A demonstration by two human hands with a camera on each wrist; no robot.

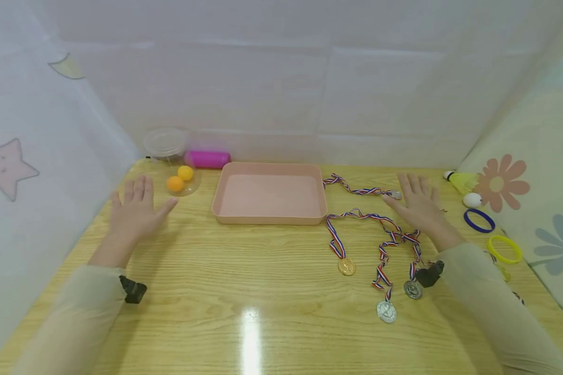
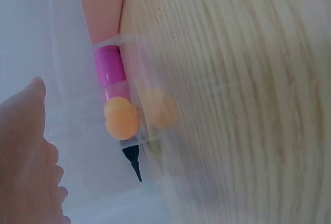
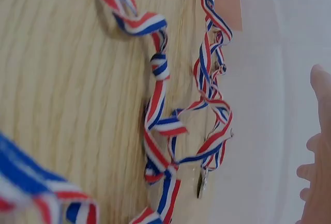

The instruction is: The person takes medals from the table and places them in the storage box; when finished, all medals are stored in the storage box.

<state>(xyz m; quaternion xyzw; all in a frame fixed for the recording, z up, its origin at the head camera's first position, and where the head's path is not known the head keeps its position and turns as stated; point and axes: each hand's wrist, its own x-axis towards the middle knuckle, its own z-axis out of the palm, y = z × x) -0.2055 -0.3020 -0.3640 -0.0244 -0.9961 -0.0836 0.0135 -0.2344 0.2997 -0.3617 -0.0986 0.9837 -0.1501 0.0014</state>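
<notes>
Two orange balls (image 1: pixel 175 183) are sitting together within a clear plastic round container (image 1: pixel 165 140), and the left hand (image 1: pixel 133 208) is hovering just beside them, its grip wide, fingers straight and thumb spreading toward the balls. Over on the other side, a silver-coloured round medal (image 1: pixel 394 194) on a red, white and blue ribbon is lying by the right hand's thumb in the head view; the right hand (image 1: pixel 421 208) is hanging above, its grip wide too, fingers straight.

Nearer the person, a gold-coloured round medal (image 1: pixel 346 266) is resting face up, while two more silver-coloured medals (image 1: pixel 386 311) are lying farther right, their striped ribbons twisting and tangling below the right hand. Between the hands, a pink rectangular tray (image 1: pixel 269 195) is standing, with a magenta cylinder (image 1: pixel 208 159) lying between it and the container.

Out at the right edge, a yellow shuttlecock (image 1: pixel 462 181) is lying beside a white ball (image 1: pixel 472 200), with a dark blue ring (image 1: pixel 481 230) and a yellow ring (image 1: pixel 505 261) following nearer the person. A light wood-grained surface (image 1: pixel 192 291) is carrying it all, and pale sheeting (image 1: pixel 262 78) is hanging behind.
</notes>
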